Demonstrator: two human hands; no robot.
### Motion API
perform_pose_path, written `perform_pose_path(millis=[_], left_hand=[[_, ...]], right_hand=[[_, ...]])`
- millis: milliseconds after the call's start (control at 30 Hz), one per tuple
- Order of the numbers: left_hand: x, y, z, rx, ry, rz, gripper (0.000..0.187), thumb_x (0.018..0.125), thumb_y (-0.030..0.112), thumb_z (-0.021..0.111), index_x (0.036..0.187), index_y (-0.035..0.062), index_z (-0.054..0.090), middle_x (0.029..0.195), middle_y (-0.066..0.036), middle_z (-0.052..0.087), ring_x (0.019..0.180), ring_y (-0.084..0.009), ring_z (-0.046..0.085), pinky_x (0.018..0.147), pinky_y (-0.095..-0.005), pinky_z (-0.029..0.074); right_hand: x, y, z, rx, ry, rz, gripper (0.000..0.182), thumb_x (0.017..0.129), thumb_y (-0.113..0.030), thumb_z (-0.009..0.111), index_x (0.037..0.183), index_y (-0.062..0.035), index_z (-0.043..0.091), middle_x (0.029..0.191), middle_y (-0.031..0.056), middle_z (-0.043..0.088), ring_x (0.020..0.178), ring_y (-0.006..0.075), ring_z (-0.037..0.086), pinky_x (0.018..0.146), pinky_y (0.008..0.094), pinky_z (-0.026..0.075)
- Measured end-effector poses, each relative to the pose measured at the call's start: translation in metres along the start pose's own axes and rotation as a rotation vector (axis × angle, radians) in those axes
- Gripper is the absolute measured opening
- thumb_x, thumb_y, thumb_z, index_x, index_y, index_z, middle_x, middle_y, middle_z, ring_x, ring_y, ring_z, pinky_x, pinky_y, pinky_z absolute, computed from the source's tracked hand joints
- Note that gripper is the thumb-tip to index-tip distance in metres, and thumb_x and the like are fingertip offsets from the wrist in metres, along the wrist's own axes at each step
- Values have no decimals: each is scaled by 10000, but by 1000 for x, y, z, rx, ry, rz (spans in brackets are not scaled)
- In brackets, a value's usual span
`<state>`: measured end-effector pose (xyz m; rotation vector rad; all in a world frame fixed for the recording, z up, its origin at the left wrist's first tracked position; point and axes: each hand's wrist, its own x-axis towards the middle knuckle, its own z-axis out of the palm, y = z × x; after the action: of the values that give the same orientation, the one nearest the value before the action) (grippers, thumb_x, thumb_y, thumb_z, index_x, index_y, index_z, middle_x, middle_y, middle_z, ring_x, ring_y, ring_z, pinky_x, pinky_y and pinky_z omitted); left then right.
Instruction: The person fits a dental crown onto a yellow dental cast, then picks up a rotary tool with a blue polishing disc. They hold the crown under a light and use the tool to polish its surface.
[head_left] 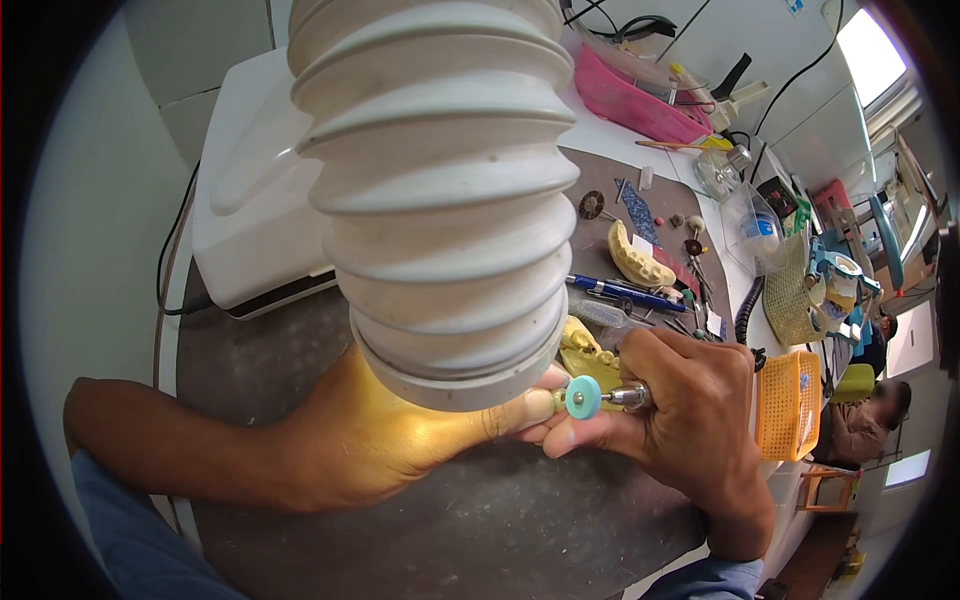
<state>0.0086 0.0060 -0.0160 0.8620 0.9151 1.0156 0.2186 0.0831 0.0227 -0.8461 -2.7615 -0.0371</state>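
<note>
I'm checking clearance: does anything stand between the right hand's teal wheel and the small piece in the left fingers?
Nothing visible does: the teal wheel sits right beside the small piece in the left hand, contact unclear. The ribbed hose hides part of that hand.

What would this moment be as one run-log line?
left hand: pinches small piece | right hand: holds rotary tool | teal disc: beside piece, contact unclear

And at the far left, a white machine (255, 190) sits with a black cord (162, 265) trailing beside it. Far side, a pink basket (625, 100) holds assorted items. Over right, an orange basket (768, 410) stands near a woven basket (785, 300), with a seated person (862, 435) beyond.
</note>
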Motion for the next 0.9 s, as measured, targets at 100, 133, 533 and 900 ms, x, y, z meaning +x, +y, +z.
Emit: perform_pose_path(millis=[100, 133, 533, 900], left_hand=[[2, -3, 1, -75, 24, -3, 190, 916, 124, 694, 1057, 0, 670, 966, -52, 708, 904, -109, 650, 805, -270, 529], [2, -2, 0, -74, 19, -11, 183, 920, 121, 687, 1056, -1, 670, 948, -45, 703, 889, -104, 643, 799, -268, 526], [2, -1, -3, 22, -53, 2, 190, 965, 38, 581, 1133, -47, 611, 999, -105, 657, 938, -124, 627, 832, -253, 522], [2, -2, -1, -135, -56, 9, 230, 948, 21, 597, 1166, -47, 564, 1018, -119, 635, 965, -151, 620, 872, -286, 521]], right_hand=[[-1, 1, 2, -7, 1, -17, 641, 647, -704, 717, 650, -84, 554, 524, 1, 492, 410, 156, 535, 375, 307, 387], [0, 1, 2, -7, -1, -18, 641, 647, -704, 717, 650, -84, 554, 524, 1, 492, 410, 156, 535, 375, 307, 387], [1, -3, 2, -30, 3, -35, 649, 637, -719, 713, 645, -93, 543, 526, -2, 491, 410, 152, 529, 375, 306, 377], [0, 1, 2, -9, 44, 25, 670, 614, -704, 741, 598, -91, 472, 494, -10, 446, 408, 151, 503, 389, 309, 377]])
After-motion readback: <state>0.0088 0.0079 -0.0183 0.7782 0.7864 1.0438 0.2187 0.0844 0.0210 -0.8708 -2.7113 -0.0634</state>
